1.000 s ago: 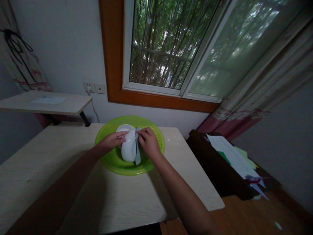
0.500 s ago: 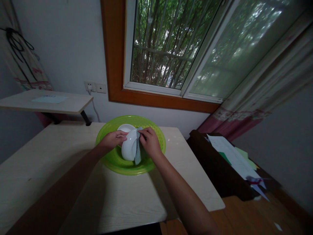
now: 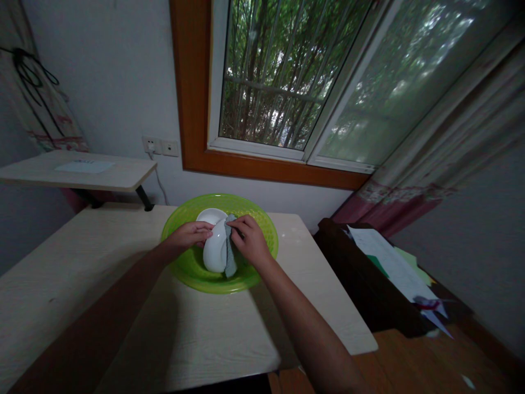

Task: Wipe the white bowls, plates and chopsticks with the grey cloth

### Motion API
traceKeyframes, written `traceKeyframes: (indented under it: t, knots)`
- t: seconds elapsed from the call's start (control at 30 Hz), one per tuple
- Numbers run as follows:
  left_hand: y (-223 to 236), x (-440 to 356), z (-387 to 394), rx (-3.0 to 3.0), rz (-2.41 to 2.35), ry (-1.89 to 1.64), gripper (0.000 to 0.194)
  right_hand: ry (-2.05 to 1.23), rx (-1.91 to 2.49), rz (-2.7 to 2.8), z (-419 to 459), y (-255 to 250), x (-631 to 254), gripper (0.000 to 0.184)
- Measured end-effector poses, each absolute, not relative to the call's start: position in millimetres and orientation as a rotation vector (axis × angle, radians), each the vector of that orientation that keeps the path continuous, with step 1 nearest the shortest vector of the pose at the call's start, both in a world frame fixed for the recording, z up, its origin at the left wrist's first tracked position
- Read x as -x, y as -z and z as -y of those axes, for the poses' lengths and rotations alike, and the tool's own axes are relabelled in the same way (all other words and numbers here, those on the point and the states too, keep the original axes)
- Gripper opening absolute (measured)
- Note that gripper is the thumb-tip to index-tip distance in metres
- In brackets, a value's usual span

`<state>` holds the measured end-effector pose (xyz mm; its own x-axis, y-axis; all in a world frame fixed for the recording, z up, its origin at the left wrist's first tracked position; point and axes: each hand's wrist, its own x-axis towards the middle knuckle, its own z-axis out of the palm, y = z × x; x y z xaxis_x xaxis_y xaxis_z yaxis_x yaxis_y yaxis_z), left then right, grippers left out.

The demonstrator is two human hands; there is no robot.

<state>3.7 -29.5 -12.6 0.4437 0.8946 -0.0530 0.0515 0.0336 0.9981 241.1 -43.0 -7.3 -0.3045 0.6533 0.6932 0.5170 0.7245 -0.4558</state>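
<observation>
White bowl (image 3: 214,253): glossy, smooth, rounded; held within the green basin, dim highlight on its curved wall.
Bowl's lie: tipped on its side, mouth facing right; long axis of the visible outline runs near to far, leaning slightly right at the far end. Inside mostly hidden, perhaps shallow.
Grey cloth (image 3: 230,260): soft, matte, hanging in a narrow fold against the mouth.
Left hand (image 3: 192,234): grasping the bowl's far left side.
Right hand (image 3: 249,239): pinching the cloth's upper end.
Green basin (image 3: 229,290): round, shiny, wide-rimmed, on pale wood-grain table (image 3: 229,334).
Second white dish (image 3: 211,215): in basin, behind bowl.
</observation>
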Motion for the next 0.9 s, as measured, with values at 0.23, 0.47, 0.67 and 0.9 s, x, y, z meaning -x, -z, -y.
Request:
traceKeyframes:
  t: [0.23,0.47,0.67,0.9]
  knots:
    - [8,-6,32,-1.375,-0.934,-0.808,0.038,-0.162,0.881,1.997,44,5,-240,0.025]
    - [2,-8,36,-1.380,-0.938,-0.805,0.038,-0.163,0.874,2.020,44,6,-240,0.025]
    - [3,-8,34,-1.354,-0.929,-0.814,0.041,-0.179,0.764,2.132,48,5,-238,0.028]
    - [5,-8,33,-1.379,-0.936,-0.813,0.041,-0.180,0.753,2.155,50,5,-238,0.030]
